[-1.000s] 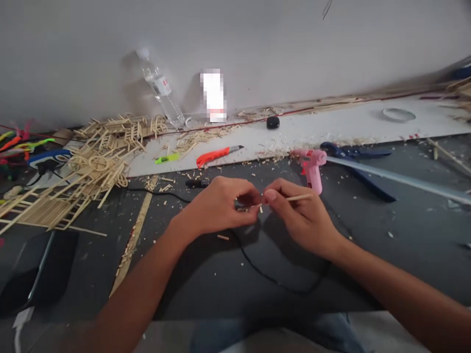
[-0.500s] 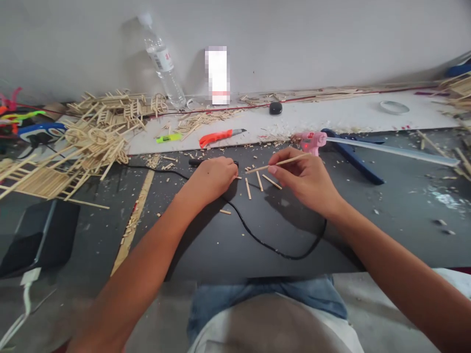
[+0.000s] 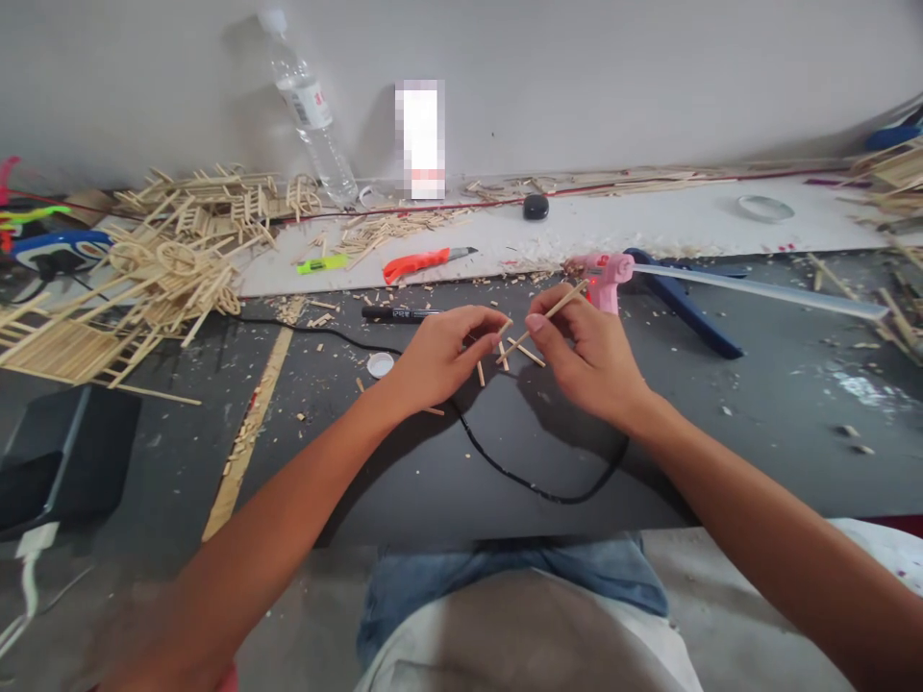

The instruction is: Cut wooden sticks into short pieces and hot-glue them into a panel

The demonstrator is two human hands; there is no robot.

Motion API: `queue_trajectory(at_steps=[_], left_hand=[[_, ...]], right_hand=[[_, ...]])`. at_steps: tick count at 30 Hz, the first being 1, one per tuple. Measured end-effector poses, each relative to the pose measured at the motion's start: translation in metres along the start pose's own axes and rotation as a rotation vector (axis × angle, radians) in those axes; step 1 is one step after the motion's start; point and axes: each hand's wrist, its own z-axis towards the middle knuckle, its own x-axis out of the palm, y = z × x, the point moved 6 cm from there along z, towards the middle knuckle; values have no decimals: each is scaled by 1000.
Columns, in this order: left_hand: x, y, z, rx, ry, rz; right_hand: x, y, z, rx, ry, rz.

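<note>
My right hand (image 3: 587, 351) pinches a thin wooden stick (image 3: 520, 338) between thumb and fingers, its lower end slanting down to the left. Close beside it, my left hand (image 3: 454, 356) is closed in a pinch, and a short stick piece (image 3: 506, 326) pokes out at its fingertips. Several short cut sticks (image 3: 529, 353) lie on the dark table just below the fingers. A black marker (image 3: 396, 314) lies behind my left hand, partly covered by it. The pink glue gun (image 3: 610, 277), with a long clear glue stick in it, rests behind my right hand.
An orange utility knife (image 3: 425, 263) and yellow-green piece (image 3: 322, 263) lie on the white board (image 3: 685, 221). Stick models (image 3: 173, 269) crowd the left. A black cable (image 3: 505, 468) loops across the front. A bottle (image 3: 313, 115) leans on the wall; a white cap (image 3: 380, 364) sits by my left forearm.
My left hand has moved right from the marker toward my right hand, uncovering the white cap. The stick in my right hand has tilted steeper, its left end lower.
</note>
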Motion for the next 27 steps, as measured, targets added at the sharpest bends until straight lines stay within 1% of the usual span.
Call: queue_trajectory(at_steps=[2,5,13,19,22,25,27], left_hand=[[7,1,-1,-13,0,-149],[16,4,-3,-27,41,-204],[22,5,-7,-29,109,-177],[23,7,-6,-47,108,-174],[23,10,-6,-61,89,-159],[23,12,-7,-59,76,-162],[23,11,-9,-46,73,-165]], right_hand=[[0,2,0,-16,4,-17],[1,3,1,-27,18,-31],[11,5,1,-61,143,-40],[10,5,0,-38,189,-43],[14,2,0,-26,218,-59],[19,10,2,-27,250,-78],[16,22,2,-30,270,-100]])
